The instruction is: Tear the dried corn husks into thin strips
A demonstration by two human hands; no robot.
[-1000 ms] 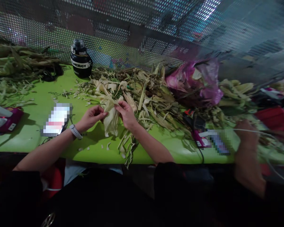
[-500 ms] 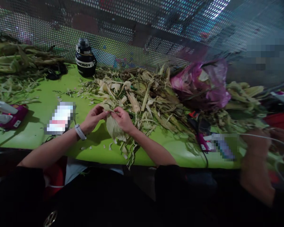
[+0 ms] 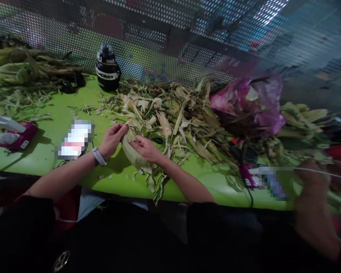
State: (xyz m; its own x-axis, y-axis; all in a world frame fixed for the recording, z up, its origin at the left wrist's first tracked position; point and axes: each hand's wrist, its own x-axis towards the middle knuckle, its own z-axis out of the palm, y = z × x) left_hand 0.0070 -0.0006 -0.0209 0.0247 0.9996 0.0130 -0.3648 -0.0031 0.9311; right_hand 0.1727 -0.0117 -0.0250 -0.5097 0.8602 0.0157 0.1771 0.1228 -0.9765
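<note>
A pale green corn husk [image 3: 135,156] hangs between my hands above the front of the green table [image 3: 113,185]. My left hand [image 3: 115,137], with a white watch on its wrist, pinches the husk's upper edge between thumb and fingers. On the husk's right side lies my right hand [image 3: 144,147], its thumb and fingers closed on the leaf. Just behind the hands spreads a heap of dry and green husks [image 3: 170,110]. Small pale scraps are scattered below them.
A black bottle [image 3: 107,70] stands behind the heap's left end. A lit phone [image 3: 76,139] lies left of my hands, beyond it a purple power block [image 3: 22,136]. Rightward are a pink plastic bag [image 3: 250,102], another phone [image 3: 272,182] and another person's arm [image 3: 314,197].
My hands have moved apart a little, the right one lower onto the husk, which now looks more spread out. The view has shifted slightly, so the surroundings appear further right.
</note>
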